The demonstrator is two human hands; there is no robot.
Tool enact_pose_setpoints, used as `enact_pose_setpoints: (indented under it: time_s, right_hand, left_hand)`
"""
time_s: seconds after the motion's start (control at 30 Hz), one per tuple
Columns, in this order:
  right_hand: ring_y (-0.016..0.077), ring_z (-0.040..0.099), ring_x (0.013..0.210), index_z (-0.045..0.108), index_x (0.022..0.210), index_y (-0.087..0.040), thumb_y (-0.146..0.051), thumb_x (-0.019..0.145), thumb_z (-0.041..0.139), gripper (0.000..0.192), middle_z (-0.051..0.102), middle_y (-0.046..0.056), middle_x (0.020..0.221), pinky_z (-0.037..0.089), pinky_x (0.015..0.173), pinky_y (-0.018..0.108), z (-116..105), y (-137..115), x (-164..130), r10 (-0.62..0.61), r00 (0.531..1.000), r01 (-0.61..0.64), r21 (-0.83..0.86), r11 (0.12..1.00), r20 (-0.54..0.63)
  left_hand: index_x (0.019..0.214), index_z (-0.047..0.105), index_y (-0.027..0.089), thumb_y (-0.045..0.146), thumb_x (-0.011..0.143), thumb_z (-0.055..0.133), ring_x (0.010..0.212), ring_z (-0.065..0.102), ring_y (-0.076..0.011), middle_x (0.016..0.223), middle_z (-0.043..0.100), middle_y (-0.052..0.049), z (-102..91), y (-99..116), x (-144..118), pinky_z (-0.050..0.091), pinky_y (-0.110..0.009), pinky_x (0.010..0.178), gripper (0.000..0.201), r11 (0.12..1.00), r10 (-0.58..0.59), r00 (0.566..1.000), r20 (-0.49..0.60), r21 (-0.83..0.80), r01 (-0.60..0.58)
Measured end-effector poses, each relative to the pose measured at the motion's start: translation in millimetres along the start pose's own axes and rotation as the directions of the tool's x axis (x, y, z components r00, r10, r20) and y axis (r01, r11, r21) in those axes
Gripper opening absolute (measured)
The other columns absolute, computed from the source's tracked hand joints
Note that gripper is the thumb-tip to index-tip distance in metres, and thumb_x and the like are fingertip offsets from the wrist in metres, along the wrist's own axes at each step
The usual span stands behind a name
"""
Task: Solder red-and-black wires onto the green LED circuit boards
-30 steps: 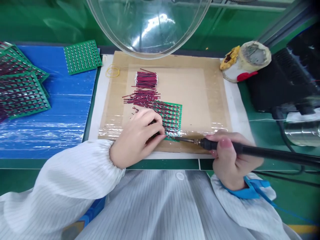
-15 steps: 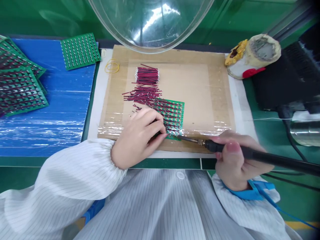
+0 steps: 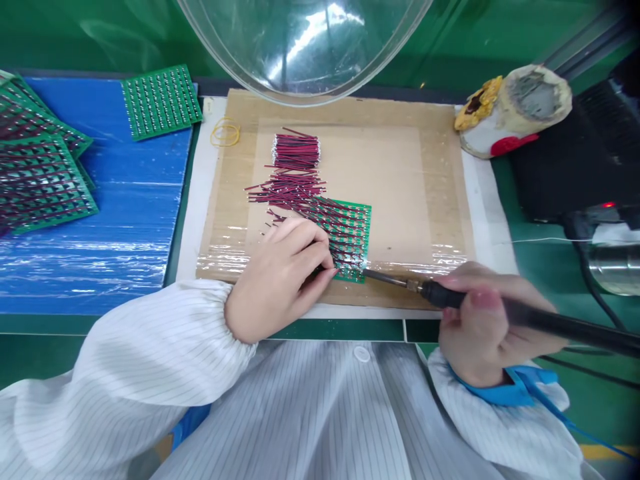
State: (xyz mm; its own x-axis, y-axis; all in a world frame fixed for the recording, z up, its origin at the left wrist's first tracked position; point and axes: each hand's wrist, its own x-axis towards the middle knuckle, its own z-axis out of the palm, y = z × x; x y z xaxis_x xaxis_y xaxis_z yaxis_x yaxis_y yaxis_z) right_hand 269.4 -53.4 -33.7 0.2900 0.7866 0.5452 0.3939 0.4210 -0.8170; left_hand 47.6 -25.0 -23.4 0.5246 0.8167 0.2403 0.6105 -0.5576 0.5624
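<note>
A green circuit board (image 3: 356, 230) lies on the cardboard, with rows of dark red and black wires across it. My left hand (image 3: 283, 273) rests over its lower left part, thumb and fingertips pinched at the board's lower rows on what looks like a wire, mostly hidden by the fingers. In my right hand (image 3: 493, 320) is a soldering iron (image 3: 440, 293), gripped by its black handle. Its tip is at the lower right edge of the board; whether it touches cannot be told. Above the board lie a loose heap of wires (image 3: 287, 187) and a neat bundle of wires (image 3: 296, 152).
Wired boards (image 3: 40, 180) are stacked on a blue surface at left, beside another green board (image 3: 161, 102). A clear round lens or cover (image 3: 305, 47) hangs overhead. At right stand a pot with yellow sponge (image 3: 515, 110), a black unit (image 3: 565, 173) and a solder strand (image 3: 550, 239).
The soldering iron tip has shifted slightly right, to the board's edge, with my right hand. My left hand stays pinched over the board. A red light now shows on the black unit.
</note>
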Motion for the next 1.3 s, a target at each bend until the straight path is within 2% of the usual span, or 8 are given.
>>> enact_pose_setpoints:
  time_s: [0.2, 0.37, 0.53, 0.8, 0.9, 1.0, 1.13, 1.3]
  right_hand:
    - [0.0087, 0.04, 0.033, 0.068, 0.066, -0.021, -0.032, 0.08, 0.061, 0.019, 0.055, -0.004, 0.051, 0.02, 0.031, 0.026, 7, 3, 6, 0.04, 0.976, -0.029, 0.052, 0.998, -0.214]
    - [0.0079, 0.04, 0.033, 0.069, 0.068, -0.022, -0.038, 0.08, 0.063, 0.02, 0.06, -0.003, 0.059, 0.025, 0.03, 0.027, 7, 3, 7, 0.063, 0.948, -0.078, -0.036, 0.996, -0.311]
    - [0.0094, 0.041, 0.032, 0.07, 0.068, -0.023, -0.037, 0.078, 0.065, 0.018, 0.061, -0.003, 0.056, 0.025, 0.029, 0.027, 4, 5, 8, 0.064, 0.956, -0.068, -0.006, 0.998, -0.285]
    - [0.0118, 0.044, 0.033, 0.07, 0.068, -0.023, -0.036, 0.079, 0.064, 0.018, 0.059, -0.002, 0.054, 0.028, 0.031, 0.029, 4, 5, 8, 0.098, 0.963, -0.104, -0.01, 0.995, -0.252]
    - [0.0124, 0.043, 0.034, 0.07, 0.068, -0.024, -0.036, 0.078, 0.064, 0.017, 0.06, -0.001, 0.056, 0.028, 0.031, 0.029, 3, 7, 7, 0.093, 0.965, -0.096, 0.002, 0.995, -0.246]
    - [0.0126, 0.045, 0.034, 0.07, 0.069, -0.024, -0.035, 0.078, 0.064, 0.016, 0.06, -0.001, 0.056, 0.03, 0.032, 0.03, 1, 7, 7, 0.09, 0.968, -0.091, 0.006, 0.996, -0.235]
    - [0.0114, 0.045, 0.035, 0.07, 0.071, -0.023, -0.033, 0.08, 0.063, 0.016, 0.06, -0.001, 0.057, 0.03, 0.032, 0.029, 0, 7, 6, 0.081, 0.971, -0.081, 0.011, 0.997, -0.224]
    - [0.0099, 0.045, 0.034, 0.069, 0.069, -0.021, -0.032, 0.08, 0.064, 0.016, 0.061, -0.002, 0.058, 0.029, 0.029, 0.026, 0, 9, 7, 0.061, 0.978, -0.053, 0.042, 0.998, -0.201]
  left_hand:
    - [0.087, 0.064, 0.017, 0.025, 0.094, 0.052, 0.098, 0.052, -0.022, 0.099, 0.059, -0.005, -19.2, 0, 14, 0.042, -0.04, 0.088, 0.016, 0.994, 0.026, 0.997, 0.071, 0.104, -0.033]
    - [0.095, 0.066, 0.018, 0.026, 0.091, 0.058, 0.092, 0.057, -0.0218, 0.099, 0.061, -0.006, -45.6, -42, 51, 0.044, -0.037, 0.083, 0.013, 0.974, -0.053, 0.999, 0.008, 0.22, 0.05]
    - [0.085, 0.066, 0.017, 0.022, 0.088, 0.061, 0.076, 0.057, -0.017, 0.081, 0.063, -0.002, -52.6, -67, 65, 0.044, -0.031, 0.072, 0.008, 0.987, -0.076, 0.995, 0.064, 0.148, 0.066]
    - [0.092, 0.064, 0.015, 0.026, 0.092, 0.056, 0.065, 0.051, -0.0114, 0.08, 0.061, -0.001, -46.3, -65, 57, 0.04, -0.026, 0.065, 0.014, 0.994, -0.056, 0.998, -0.028, 0.097, 0.059]
    - [0.098, 0.066, 0.017, 0.031, 0.09, 0.06, 0.073, 0.056, -0.014, 0.089, 0.064, -0.003, -44.3, -61, 66, 0.042, -0.028, 0.072, 0.017, 0.985, -0.037, 0.999, 0.01, 0.166, 0.035]
    - [0.088, 0.068, 0.017, 0.028, 0.088, 0.063, 0.075, 0.056, -0.0148, 0.088, 0.064, -0.003, -43.4, -60, 76, 0.041, -0.027, 0.07, 0.012, 0.98, -0.015, 0.997, 0.081, 0.2, -0.002]
    - [0.082, 0.067, 0.016, 0.028, 0.089, 0.062, 0.07, 0.055, -0.0121, 0.08, 0.065, -0.001, -42.5, -66, 78, 0.039, -0.025, 0.064, 0.014, 0.998, 0.019, 0.999, 0.029, 0.063, -0.021]
    - [0.088, 0.063, 0.015, 0.027, 0.091, 0.058, 0.06, 0.055, -0.0087, 0.074, 0.063, 0.001, -38.4, -70, 67, 0.043, -0.023, 0.06, 0.014, 0.99, -0.085, 0.995, -0.049, -0.121, 0.078]
